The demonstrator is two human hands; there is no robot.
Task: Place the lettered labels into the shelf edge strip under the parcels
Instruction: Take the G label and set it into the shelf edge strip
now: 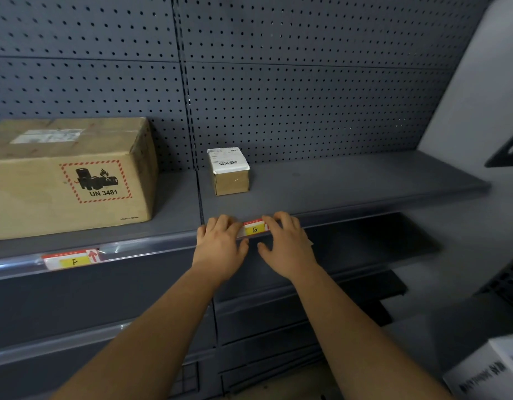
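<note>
G label [254,228] sits mid-frame at shelf edge strip [350,217], below small parcel [228,170]. Left hand [219,245] and right hand [287,245] pinch its ends, fingers pressing. F label [73,258] already seated lower left under big box [68,174]. Next, probably: tuck edges in, let go.

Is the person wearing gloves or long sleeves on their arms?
No. The left hand and right hand are bare, with no gloves, rings or watch showing. Both forearms are bare too, with no sleeves in view. The fingers have short nails.
</note>
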